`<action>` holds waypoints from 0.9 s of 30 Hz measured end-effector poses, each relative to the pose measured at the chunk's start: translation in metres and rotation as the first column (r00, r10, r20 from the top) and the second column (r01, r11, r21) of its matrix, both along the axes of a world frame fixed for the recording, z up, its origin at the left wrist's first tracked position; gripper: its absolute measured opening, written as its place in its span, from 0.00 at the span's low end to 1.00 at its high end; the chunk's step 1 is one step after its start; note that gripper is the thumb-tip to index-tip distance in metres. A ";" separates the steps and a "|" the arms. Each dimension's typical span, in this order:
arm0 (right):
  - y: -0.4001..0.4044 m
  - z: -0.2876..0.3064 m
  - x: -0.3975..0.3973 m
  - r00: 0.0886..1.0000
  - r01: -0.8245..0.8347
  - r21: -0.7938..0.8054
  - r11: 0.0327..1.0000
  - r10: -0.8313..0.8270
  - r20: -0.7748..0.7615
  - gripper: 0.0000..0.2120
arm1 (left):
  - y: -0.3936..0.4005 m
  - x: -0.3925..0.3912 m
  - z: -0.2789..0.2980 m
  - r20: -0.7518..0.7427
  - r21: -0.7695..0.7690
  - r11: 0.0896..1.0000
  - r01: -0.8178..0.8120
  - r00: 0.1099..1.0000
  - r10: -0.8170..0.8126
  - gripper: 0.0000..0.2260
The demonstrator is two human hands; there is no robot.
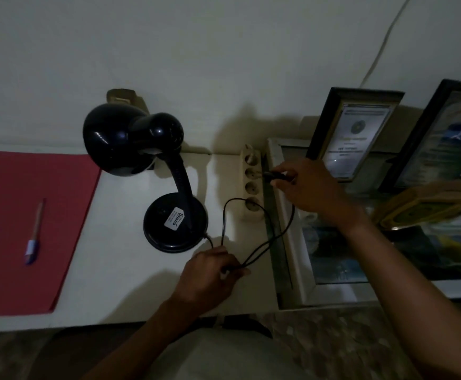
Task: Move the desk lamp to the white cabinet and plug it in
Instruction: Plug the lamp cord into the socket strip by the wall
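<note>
A black desk lamp (174, 220) with a round base and bent neck stands on the white cabinet top (119, 242), its shade unlit. Its black cord (254, 248) loops from the base toward the right. My left hand (210, 275) pinches a gathered part of the cord just in front of the base. My right hand (306, 187) holds the black plug (274, 176) right at the second socket of a cream power strip (251, 185) that lies along the cabinet's right edge. Whether the plug's pins are inside the socket is hidden.
A red folder (18, 229) with a pen (34, 234) on it lies at the left. Framed certificates (355, 133) lean on the wall at the right over a glass-topped surface (333, 256). A white cable (383, 42) runs up the wall.
</note>
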State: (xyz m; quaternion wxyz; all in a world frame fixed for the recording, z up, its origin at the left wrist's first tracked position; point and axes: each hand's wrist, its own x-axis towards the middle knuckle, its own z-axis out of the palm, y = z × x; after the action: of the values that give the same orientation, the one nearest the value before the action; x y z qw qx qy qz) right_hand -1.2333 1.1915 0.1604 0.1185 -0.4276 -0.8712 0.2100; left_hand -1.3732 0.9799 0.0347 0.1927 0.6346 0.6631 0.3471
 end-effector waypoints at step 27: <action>-0.001 -0.046 -0.076 0.984 0.134 -0.758 0.638 -0.174 0.027 0.11 | 0.025 0.013 0.006 0.137 -0.007 0.921 -0.390 0.912 0.387 0.19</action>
State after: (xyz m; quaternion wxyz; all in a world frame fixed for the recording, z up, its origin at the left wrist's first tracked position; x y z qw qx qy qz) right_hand -1.3094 1.1905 0.1142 -0.0321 -0.5053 -0.6614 0.5533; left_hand -1.3603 1.0052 0.0409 0.1583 0.4669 0.7577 0.4276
